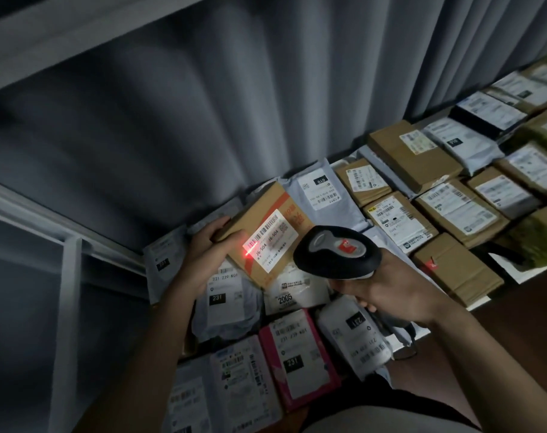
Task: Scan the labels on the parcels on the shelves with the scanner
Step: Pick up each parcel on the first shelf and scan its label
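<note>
A grey curtain (203, 104) fills the upper part of the view, hung behind a white shelf frame (66, 245). Below it, the shelf (512, 273) is covered with parcels laid flat, labels up, in rows running from lower left to upper right. Brown boxes and grey bags are seen on the right; a large flat box (414, 154) lies at the back against the curtain, and a plain taped box (456, 270) lies at the front edge. White and grey bags are crowded at the lower left, among them a pink bag (297, 354) marked 231 and a white bag (294, 295) marked 2005.

One brown box (259, 235) is held tilted above the bags, its back edge near the curtain. It is gripped at its left end by the left hand (206, 254), the thumb laid on the top face and the fingers curled round the far edge. A white label (270, 239) marked J6-S04 is stuck on its top face, and a red line of light (250, 250) is cast across the label's left end, just beside the thumb.

The scanner (336, 251), black with a grey top panel, is gripped by its handle in the right hand (390, 292), the fingers closed round it. Its head is pointed at the label, just beside the box but not touching it.
</note>
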